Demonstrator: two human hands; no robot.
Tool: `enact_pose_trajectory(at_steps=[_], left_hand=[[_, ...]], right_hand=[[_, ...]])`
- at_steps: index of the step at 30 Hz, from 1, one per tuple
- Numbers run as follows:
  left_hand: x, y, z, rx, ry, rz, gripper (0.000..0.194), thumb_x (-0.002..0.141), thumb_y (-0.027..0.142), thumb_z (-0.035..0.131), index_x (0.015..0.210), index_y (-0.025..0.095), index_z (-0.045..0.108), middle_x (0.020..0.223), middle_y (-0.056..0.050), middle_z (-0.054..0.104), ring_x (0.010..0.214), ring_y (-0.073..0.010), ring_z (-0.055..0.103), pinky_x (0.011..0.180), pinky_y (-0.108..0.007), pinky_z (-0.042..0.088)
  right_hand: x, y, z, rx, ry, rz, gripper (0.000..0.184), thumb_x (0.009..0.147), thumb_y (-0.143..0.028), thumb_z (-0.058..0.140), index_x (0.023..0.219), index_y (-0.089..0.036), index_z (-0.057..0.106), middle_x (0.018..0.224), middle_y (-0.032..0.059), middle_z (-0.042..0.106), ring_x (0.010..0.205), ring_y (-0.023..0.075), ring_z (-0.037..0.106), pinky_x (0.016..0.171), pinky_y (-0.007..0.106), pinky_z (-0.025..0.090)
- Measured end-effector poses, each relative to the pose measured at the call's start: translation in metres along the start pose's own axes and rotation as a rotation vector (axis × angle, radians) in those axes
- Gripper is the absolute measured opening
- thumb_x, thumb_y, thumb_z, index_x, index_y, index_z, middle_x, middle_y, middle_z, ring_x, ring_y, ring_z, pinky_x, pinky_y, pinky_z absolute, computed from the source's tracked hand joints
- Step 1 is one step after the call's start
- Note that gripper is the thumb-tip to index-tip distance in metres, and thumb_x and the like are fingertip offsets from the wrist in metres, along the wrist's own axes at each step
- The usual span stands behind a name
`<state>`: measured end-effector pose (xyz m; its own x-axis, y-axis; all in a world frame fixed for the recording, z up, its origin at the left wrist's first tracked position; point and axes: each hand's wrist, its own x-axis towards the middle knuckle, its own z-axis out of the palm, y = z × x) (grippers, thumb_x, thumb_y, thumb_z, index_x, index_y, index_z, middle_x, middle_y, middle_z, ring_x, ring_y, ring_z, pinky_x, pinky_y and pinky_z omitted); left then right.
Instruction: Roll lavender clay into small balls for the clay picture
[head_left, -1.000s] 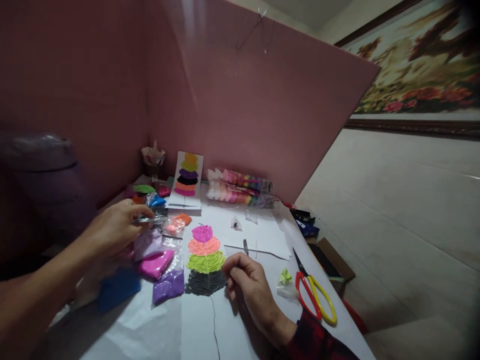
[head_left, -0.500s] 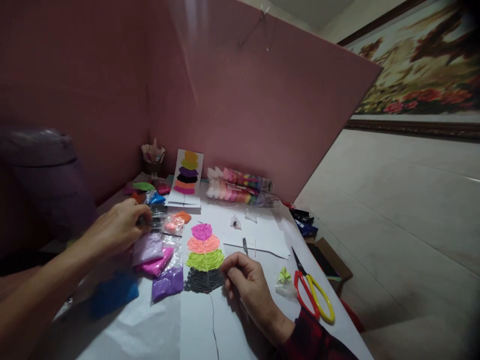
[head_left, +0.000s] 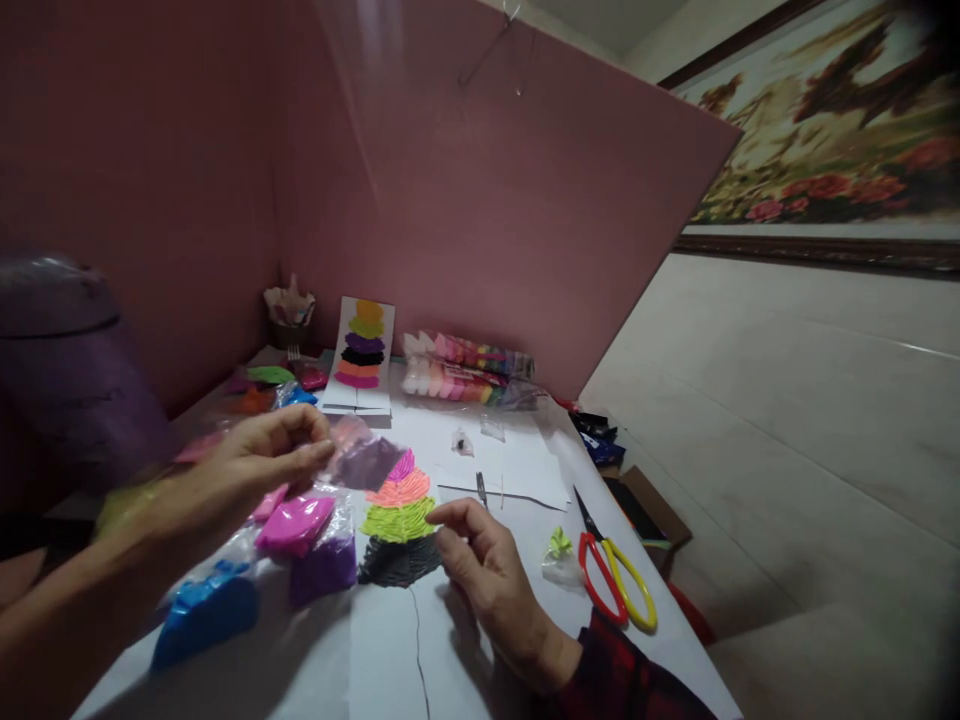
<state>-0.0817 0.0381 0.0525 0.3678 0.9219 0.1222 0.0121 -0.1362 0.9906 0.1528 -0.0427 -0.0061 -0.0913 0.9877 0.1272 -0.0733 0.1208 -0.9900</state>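
My left hand [head_left: 289, 445] pinches a clear plastic packet of pale purple clay [head_left: 373, 463] by its edge, lifted over the upper left of the paper. The packet hides part of the magenta patch [head_left: 403, 466] of a tiered clay picture. Below that patch come an orange tier [head_left: 401, 488], a lime tier [head_left: 399, 520] and a black tier [head_left: 401, 562], above a drawn wavy line [head_left: 420, 640]. My right hand [head_left: 499, 590] lies beside the lime and black tiers, loosely curled, thumb and forefinger apart, nothing visible between them.
Packets of pink [head_left: 296, 525], dark purple [head_left: 324, 572] and blue clay [head_left: 206, 612] lie at the left. Scissors [head_left: 615, 580] and a lime clay packet [head_left: 559, 555] are at the right. Behind stand a sample picture [head_left: 360, 350] and bagged clay sticks [head_left: 469, 370].
My left hand has picked up the pale purple packet from the pile and moved it right, over the picture. My right hand stays beside the tiers. The view has shifted slightly.
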Motion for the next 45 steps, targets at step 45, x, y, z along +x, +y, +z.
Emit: enact_pose_trajectory(at_steps=[45], left_hand=[[-0.020, -0.013, 0.059, -0.465, -0.123, -0.414, 0.029, 0.064, 0.040, 0.081, 0.074, 0.015, 0.069, 0.054, 0.003, 0.048, 0.045, -0.0036, 0.032, 0.044, -0.016, 0.019]], right_hand=[[0.006, 0.002, 0.000, 0.228, -0.040, 0.040, 0.025, 0.072, -0.038, 0.074, 0.079, -0.014, 0.068, 0.068, 0.0009, 0.057, 0.065, 0.0132, 0.051, 0.070, 0.027, 0.043]])
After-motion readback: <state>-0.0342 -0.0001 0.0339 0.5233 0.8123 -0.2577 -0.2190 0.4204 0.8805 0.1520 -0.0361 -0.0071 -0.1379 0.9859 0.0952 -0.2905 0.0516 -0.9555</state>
